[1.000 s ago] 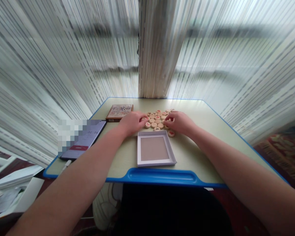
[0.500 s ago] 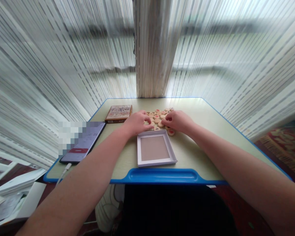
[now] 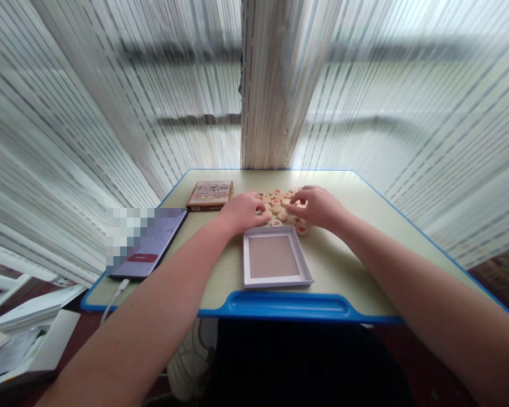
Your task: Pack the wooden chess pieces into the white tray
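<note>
Round wooden Chinese chess pieces (image 3: pixel 282 216) lie in a loose cluster on the table, some showing red or black characters and others plain faces. At the cluster's left edge is my left hand (image 3: pixel 244 213), its fingers curved and apart beside the pieces. Across from it, my right hand (image 3: pixel 320 206) rests over the right side of the cluster, thumb and forefinger apart with pieces showing between them. Its palm hides some pieces. Just in front of the cluster sits a shallow white box tray (image 3: pixel 275 282) with a brown-grey bottom.
A printed Chinese chess box (image 3: pixel 211 193) lies at the back left of the blue-edged table (image 3: pixel 356 282). Nearer on the left is a phone (image 3: pixel 163 243) with a white charging cable (image 3: pixel 119 288). Striped curtains (image 3: pixel 275 85) hang behind the table.
My right hand has shifted slightly right, and its thumb and forefinger have spread wider. My left hand stays beside the pieces. The whole view has swung a little left.
</note>
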The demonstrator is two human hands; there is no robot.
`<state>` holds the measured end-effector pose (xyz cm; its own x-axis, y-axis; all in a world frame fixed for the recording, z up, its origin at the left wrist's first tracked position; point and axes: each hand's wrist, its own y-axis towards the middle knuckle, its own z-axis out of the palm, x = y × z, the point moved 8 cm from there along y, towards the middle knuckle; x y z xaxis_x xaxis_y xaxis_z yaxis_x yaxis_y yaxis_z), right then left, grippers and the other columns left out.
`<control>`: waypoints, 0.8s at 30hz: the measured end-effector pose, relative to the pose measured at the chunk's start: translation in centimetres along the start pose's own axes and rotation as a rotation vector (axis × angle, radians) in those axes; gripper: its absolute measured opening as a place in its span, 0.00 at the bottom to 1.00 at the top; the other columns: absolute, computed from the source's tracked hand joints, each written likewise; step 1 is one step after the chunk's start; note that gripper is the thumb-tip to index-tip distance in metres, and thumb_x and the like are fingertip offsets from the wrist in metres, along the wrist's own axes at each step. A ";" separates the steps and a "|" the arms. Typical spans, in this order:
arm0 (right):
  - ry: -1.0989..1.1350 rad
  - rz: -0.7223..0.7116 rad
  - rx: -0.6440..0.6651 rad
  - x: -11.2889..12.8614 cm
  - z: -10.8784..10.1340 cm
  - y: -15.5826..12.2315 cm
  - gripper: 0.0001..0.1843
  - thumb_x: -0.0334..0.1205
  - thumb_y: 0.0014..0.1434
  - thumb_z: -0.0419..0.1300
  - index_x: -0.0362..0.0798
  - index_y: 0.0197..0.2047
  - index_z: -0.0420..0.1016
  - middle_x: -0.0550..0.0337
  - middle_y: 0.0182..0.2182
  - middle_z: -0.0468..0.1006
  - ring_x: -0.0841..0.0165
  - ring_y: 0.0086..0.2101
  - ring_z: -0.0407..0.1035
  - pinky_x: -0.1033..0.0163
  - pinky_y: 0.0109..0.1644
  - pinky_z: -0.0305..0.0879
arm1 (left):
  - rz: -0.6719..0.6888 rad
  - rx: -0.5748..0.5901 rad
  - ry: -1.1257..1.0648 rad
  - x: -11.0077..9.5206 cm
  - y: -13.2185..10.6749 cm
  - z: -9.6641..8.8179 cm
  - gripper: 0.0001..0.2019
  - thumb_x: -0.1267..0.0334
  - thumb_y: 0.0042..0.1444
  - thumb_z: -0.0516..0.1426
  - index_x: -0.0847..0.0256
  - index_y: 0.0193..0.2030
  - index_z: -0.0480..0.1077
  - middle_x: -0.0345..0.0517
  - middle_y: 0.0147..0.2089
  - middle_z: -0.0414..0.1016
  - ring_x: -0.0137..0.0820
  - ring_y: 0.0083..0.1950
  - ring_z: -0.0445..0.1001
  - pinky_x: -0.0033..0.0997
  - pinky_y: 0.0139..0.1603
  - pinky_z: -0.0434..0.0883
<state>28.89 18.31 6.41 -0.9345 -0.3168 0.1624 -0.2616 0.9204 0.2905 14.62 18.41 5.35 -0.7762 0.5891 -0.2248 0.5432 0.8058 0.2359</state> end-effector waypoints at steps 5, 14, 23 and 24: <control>-0.012 -0.079 0.162 1.5 1.4 -0.4 0.15 0.51 0.51 0.58 0.50 0.24 0.78 0.60 0.27 0.75 0.69 0.28 0.65 0.66 0.30 0.56 | 0.037 -0.006 0.003 -0.5 0.1 -0.1 0.19 0.52 0.55 0.49 0.61 0.31 0.77 0.48 0.34 0.71 0.32 0.34 0.69 0.31 0.35 0.65; -0.080 -0.158 0.159 2.5 1.0 -0.6 0.21 0.44 0.58 0.50 0.46 0.19 0.73 0.56 0.26 0.75 0.70 0.27 0.65 0.65 0.31 0.54 | 0.002 -0.042 0.065 0.1 0.2 -0.2 0.21 0.56 0.59 0.45 0.63 0.31 0.75 0.51 0.35 0.73 0.35 0.37 0.71 0.32 0.38 0.65; -0.137 -0.182 0.147 2.6 1.4 -0.4 0.20 0.41 0.59 0.48 0.46 0.25 0.76 0.55 0.30 0.77 0.68 0.30 0.66 0.64 0.33 0.55 | 0.074 0.039 -0.068 -0.9 0.2 0.2 0.18 0.48 0.50 0.56 0.59 0.38 0.77 0.46 0.36 0.74 0.34 0.37 0.70 0.30 0.37 0.65; -0.139 -0.171 0.147 2.5 1.4 -0.4 0.19 0.41 0.59 0.48 0.46 0.25 0.76 0.55 0.30 0.77 0.68 0.31 0.67 0.64 0.33 0.55 | 0.069 0.036 -0.067 -0.9 0.2 0.2 0.16 0.50 0.51 0.56 0.59 0.37 0.77 0.46 0.36 0.74 0.33 0.37 0.70 0.30 0.37 0.65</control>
<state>26.28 17.49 5.40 -0.8954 -0.4452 -0.0111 -0.4411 0.8830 0.1605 15.50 18.08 5.42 -0.7144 0.6447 -0.2720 0.6064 0.7644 0.2192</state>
